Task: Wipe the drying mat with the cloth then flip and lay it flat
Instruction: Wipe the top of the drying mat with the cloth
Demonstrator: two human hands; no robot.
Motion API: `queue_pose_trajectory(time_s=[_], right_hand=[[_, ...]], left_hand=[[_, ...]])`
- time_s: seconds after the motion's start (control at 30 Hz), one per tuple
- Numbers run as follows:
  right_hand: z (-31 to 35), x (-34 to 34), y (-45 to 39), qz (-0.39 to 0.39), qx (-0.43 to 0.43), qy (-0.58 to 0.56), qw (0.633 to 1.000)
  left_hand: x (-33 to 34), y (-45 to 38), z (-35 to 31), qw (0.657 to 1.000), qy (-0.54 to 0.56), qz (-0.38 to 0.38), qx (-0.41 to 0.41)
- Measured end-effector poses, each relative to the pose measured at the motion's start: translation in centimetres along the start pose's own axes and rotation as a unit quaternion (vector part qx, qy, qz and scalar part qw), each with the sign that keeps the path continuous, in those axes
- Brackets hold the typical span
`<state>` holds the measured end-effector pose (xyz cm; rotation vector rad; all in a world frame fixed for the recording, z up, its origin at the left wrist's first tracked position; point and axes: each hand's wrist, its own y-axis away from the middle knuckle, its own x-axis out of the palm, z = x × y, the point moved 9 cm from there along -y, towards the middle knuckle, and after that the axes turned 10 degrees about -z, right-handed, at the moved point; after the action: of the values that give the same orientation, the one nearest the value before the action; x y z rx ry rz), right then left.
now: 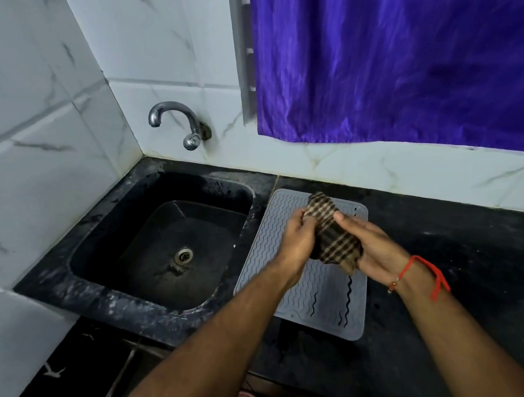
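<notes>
Both hands, left hand point(294, 243) & right hand point(372, 245), hold the checked cloth point(332, 233) bunched above the grey drying mat point(301, 304), fingers clamped on it. Mat lies flat on the surface beside the sink point(161, 241). Best to fold cloth into a pad, then wipe along the ridges w/ even pressure.

Grey ribbed mat point(310, 296) lies flat on the black table point(454, 259), just right of the sink. Brown checked cloth point(332, 233), bunched, is held above the mat.
</notes>
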<state>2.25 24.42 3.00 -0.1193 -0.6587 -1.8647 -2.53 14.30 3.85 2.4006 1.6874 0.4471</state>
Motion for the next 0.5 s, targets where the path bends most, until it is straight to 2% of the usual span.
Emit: queue_pose_trajectory(time_s=[0.07,0.13,0.2,0.27,0.4,0.5], right_hand=[[0.2,-0.2,-0.5,-0.029,-0.019,-0.017,0.999],[0.3,-0.5,-1.1,-0.051,-0.043,-0.026,0.997],[0.3,-0.2,-1.7,-0.040,-0.050,-0.038,0.997],[-0.2,0.5,-2.4,-0.012,-0.034,-0.047,0.998],[-1.3,2.4,-3.2,0.058,-0.004,-0.014,0.998],[-2.2,3.4,-3.9,0.076,0.016,-0.003,0.997]], left_hand=[[0.6,-0.1,-0.6,0.989,-0.113,0.020,0.088],[0.8,-0.4,-1.1,0.969,-0.194,0.007,0.155],[0.1,-1.1,-1.2,0.959,-0.231,-0.052,0.157],[-1.1,-1.7,-0.8,0.973,-0.179,-0.090,0.114],[-2.3,-2.9,0.3,0.993,-0.094,-0.054,0.054],[-3.5,-3.7,-0.1,0.991,-0.086,-0.066,0.077]])
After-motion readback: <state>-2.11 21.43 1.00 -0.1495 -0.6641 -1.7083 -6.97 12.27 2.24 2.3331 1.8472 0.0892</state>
